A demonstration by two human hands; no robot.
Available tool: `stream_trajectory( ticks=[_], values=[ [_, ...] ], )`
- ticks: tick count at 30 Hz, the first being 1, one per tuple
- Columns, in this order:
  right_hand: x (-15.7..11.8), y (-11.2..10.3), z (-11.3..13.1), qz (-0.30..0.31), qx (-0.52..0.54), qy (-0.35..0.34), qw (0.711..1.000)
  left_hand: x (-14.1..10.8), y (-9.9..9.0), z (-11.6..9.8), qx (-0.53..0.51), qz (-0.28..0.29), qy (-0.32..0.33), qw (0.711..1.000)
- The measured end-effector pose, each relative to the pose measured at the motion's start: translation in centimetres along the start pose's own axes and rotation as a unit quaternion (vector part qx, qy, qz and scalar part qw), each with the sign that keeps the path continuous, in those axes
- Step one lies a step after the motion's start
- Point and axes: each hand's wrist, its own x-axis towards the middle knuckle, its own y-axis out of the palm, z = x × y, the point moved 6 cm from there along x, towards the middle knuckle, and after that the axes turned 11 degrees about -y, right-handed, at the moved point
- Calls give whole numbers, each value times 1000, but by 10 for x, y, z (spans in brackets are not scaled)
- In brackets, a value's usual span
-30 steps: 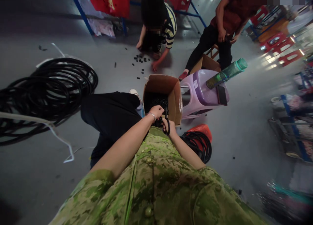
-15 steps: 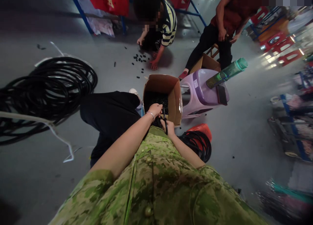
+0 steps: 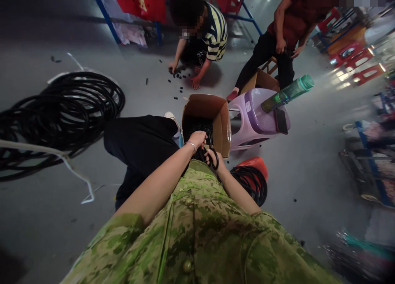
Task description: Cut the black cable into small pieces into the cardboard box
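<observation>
Seen from the head, the right hand (image 3: pixel 221 163) is closed around scissors (image 3: pixel 217 158) beside the curled left hand (image 3: pixel 197 139), its grip unclear, both at the cardboard box's (image 3: pixel 220 129) near edge, seemingly keeping black pieces (image 3: pixel 201 126) contained.

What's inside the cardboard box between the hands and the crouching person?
Small black pieces lie inside the cardboard box. The left hand covers some; the box's bottom can't be seen.
</observation>
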Motion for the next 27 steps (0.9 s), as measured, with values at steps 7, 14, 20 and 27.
stream_trajectory(
  ticks=[7,14,20,27],
  values=[
    [-4,-20,22,55,-107,-46,992,-1,5,-2,21,24,23,999],
    [-4,-29,22,40,-178,-61,981,3,9,0,188,8,81,979],
    [-7,-30,14,45,-179,-53,981,-1,12,-2,314,6,125,941],
    [-12,-28,12,47,-159,-44,985,1,15,0,377,17,147,914]
  ],
)
